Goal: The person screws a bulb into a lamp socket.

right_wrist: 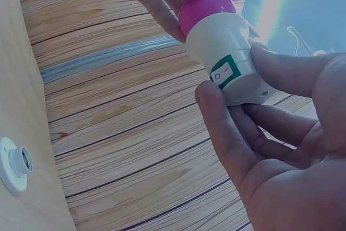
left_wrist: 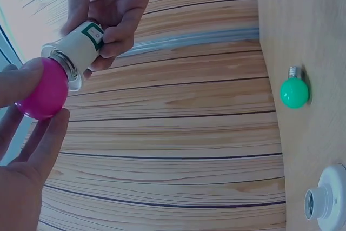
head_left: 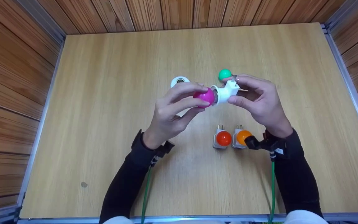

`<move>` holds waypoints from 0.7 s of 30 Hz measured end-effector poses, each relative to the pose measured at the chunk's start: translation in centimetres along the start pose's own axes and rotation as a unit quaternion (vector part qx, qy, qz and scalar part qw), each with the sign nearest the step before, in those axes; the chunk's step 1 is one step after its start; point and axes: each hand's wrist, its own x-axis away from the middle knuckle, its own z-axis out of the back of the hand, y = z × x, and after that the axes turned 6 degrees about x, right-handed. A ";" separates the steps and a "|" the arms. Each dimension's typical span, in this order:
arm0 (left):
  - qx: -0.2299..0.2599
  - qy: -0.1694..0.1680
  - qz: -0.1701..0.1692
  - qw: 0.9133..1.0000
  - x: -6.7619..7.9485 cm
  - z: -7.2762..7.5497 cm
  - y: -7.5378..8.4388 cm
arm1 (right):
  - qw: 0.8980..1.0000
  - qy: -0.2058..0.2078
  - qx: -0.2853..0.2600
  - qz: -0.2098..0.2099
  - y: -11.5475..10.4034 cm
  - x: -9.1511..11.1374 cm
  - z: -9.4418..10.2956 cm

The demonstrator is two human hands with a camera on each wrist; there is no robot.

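Observation:
Between the fingers and thumb of my left hand (head_left: 174, 113) is a pink light bulb (head_left: 206, 97). My right hand (head_left: 263, 99) grips a white lamp socket (head_left: 227, 92), which carries a rocker switch (right_wrist: 224, 73) framed in green. The bulb's metal base (left_wrist: 63, 63) sits in the socket's mouth, part of the thread still showing in the left wrist view. Both are held up above the table. Behind my right fingertips, a green bulb (left_wrist: 294, 92) lies on the table. Past my left hand stands a round white lamp base (left_wrist: 324, 198) with an open socket.
Nearer the front, two white plug sockets lie on the wooden table (head_left: 104, 124), pins pointing away: one with a red bulb (head_left: 223, 138), the other with an orange bulb (head_left: 243, 137). Wood-panelled walls enclose the back and sides. Green cables (head_left: 146, 193) run from both wrist cameras.

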 end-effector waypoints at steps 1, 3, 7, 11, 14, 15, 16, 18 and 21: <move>-0.001 0.004 0.001 1.000 0.0 0.0 0.0 | 1.000 0.000 0.001 -0.001 0.0 0.0 0.0; -0.009 0.016 0.008 1.000 0.0 -0.1 0.0 | 1.000 -0.001 0.003 -0.001 0.0 0.0 -0.1; -0.013 0.033 0.035 0.999 -0.1 -0.2 0.2 | 1.000 -0.001 0.011 0.003 -0.2 0.1 -0.1; 0.004 0.037 0.061 0.997 -0.1 -0.2 0.3 | 1.000 0.006 0.017 0.011 -0.2 0.1 0.0; 0.006 0.038 0.079 0.996 -0.1 -0.2 0.4 | 0.999 0.015 0.020 0.021 -0.1 0.1 -0.1; 0.007 0.039 0.086 0.995 -0.1 -0.3 0.4 | 0.999 0.018 0.021 0.025 -0.1 0.1 -0.2; 0.011 0.040 0.095 0.995 -0.1 -0.3 0.5 | 0.999 0.021 0.024 0.029 -0.1 0.1 -0.2; 0.022 0.046 0.114 0.992 -0.1 -0.3 0.6 | 0.998 0.026 0.032 0.037 0.0 0.0 -0.3; 0.046 0.062 0.142 0.987 -0.1 -0.5 0.8 | 0.997 0.027 0.045 0.048 0.1 -0.1 -0.5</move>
